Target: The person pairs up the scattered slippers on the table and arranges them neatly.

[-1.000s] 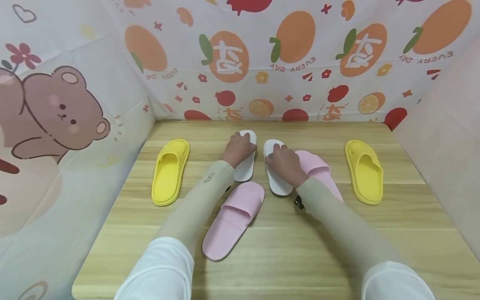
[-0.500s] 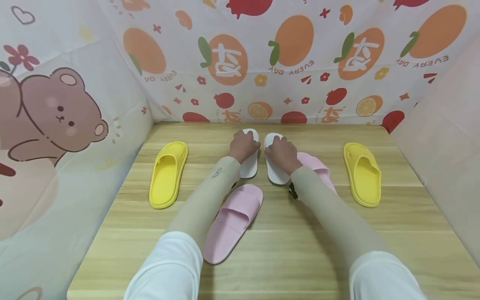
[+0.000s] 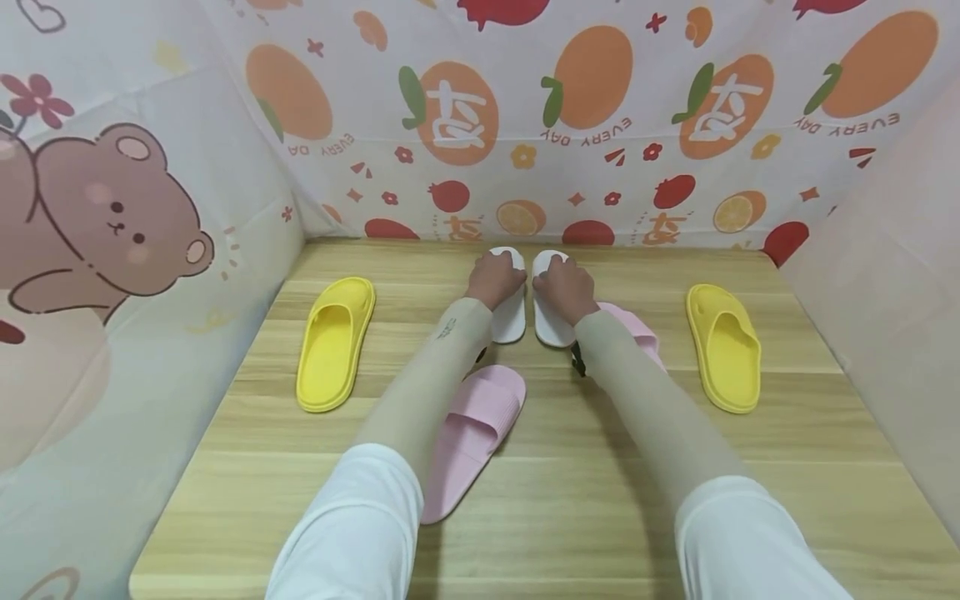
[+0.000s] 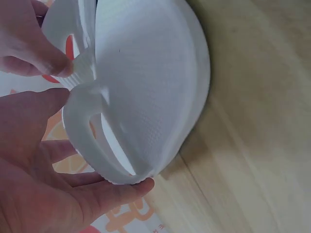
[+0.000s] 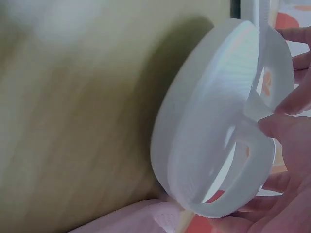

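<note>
Forearms (image 3: 420, 379) angled inward; left hand (image 3: 496, 281) grips left white slipper (image 3: 512, 322), right hand (image 3: 567, 288) grips right white slipper (image 3: 551, 326).

The person wears white sleeves (image 3: 352, 517) and, from under these, longer beige sleeves (image 3: 654, 400). On the left beige one there is a small dark print (image 3: 447, 328). Under the right one shows a black piece (image 3: 577, 360). The fingers (image 4: 112, 194) are bare.

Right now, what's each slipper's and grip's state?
Left white slipper: held, toe forward
Right white slipper: held, toe forward
Left pink slipper: sole down, slanted
Right pink slipper: partly hidden
Left yellow slipper: sole down
Right yellow slipper: sole down
Left grip: holding left white slipper
Right grip: holding right white slipper
</note>
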Demonstrator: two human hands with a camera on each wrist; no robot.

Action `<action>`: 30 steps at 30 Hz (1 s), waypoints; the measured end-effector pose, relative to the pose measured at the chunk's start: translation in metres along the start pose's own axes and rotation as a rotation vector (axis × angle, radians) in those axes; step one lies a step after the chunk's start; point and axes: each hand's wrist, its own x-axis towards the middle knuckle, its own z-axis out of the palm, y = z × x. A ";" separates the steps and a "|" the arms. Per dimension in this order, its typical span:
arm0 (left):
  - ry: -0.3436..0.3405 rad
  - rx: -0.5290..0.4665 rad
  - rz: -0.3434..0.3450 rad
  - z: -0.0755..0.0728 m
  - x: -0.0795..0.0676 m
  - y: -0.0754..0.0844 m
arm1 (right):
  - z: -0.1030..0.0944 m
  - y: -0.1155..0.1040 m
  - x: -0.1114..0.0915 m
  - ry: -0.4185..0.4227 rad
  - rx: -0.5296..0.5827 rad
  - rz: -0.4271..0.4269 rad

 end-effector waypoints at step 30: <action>0.000 -0.019 0.029 0.004 0.028 0.013 | -0.003 0.015 0.024 -0.008 -0.020 -0.051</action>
